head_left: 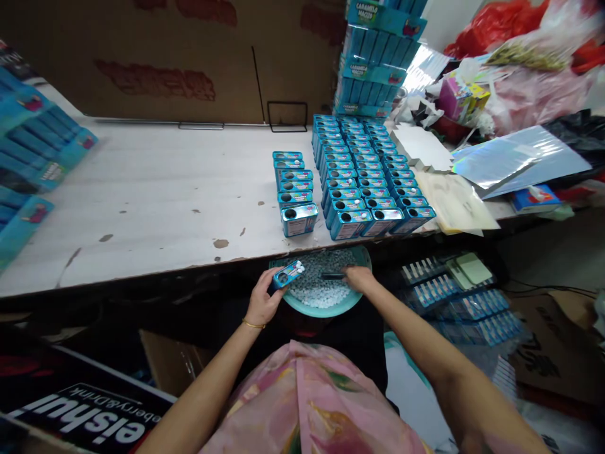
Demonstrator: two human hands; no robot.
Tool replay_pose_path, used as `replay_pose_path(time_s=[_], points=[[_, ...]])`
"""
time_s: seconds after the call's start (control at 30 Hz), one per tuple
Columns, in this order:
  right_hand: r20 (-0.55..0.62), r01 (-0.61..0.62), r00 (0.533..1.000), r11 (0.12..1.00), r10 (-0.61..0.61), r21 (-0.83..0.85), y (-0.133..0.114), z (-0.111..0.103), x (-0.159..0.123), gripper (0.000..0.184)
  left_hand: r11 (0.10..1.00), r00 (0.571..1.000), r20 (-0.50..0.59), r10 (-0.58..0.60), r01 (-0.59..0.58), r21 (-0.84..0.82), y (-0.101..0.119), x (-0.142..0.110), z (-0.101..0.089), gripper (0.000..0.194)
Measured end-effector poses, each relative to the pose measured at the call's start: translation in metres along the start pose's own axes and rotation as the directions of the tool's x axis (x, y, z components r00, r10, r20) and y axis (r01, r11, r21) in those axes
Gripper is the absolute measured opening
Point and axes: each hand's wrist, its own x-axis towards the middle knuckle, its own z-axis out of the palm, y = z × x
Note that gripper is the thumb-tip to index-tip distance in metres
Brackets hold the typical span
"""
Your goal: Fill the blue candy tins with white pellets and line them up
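My left hand (263, 299), with a bracelet at the wrist, grips a small blue candy tin (288, 273) over the left rim of a teal basin (326, 312). A few white candies sit at the right end of the tin's top. Small white candies (314, 293) fill the basin. Inside its right side, my right hand (358, 278) is closed on a small dark scoop (333, 275), which rests among the candies; its exact shape is hard to make out. On the table just beyond the basin stands a short row of similar blue tins (295, 189).
Dense rows of blue tins (350, 180) stand right of the short row on the white table (155, 208). Stacked display boxes (373, 69) rise behind them. More boxes (42, 139) are at left. Plastic sheets (520, 157) and bags lie right. Packed trays (458, 302) sit lower right.
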Motion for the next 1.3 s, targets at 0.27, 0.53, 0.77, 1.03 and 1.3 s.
replay_pose_path(time_s=[0.27, 0.53, 0.77, 1.03, 1.3], points=[[0.069, 0.089, 0.991, 0.946, -0.116, 0.311, -0.042, 0.068, 0.053, 0.039, 0.995, 0.995, -0.055, -0.087, 0.09, 0.051, 0.0, -0.005, -0.015, 0.036], [-0.119, 0.311, 0.947, 0.757, -0.298, 0.575, 0.001, 0.009, 0.007, 0.035, 0.994, 0.992, -0.095, -0.084, 0.09, 0.057, -0.002, -0.002, -0.011, 0.036], [-0.183, 0.414, 0.906, 0.892, -0.383, 0.182, -0.029, -0.07, -0.048, 0.031, 0.999, 1.0, 0.003, 0.006, -0.006, 0.047, 0.009, 0.008, 0.018, 0.035], [-0.094, 0.244, 0.952, 0.906, -0.292, -0.346, -0.086, -0.097, -0.069, 0.029, 0.996, 0.998, 0.056, 0.03, -0.034, 0.083, 0.016, 0.008, 0.027, 0.039], [-0.153, 0.205, 0.95, 0.914, -0.271, -0.35, -0.064, -0.1, -0.081, 0.027, 0.999, 1.0, 0.021, 0.012, -0.013, 0.052, 0.016, 0.005, 0.018, 0.034]])
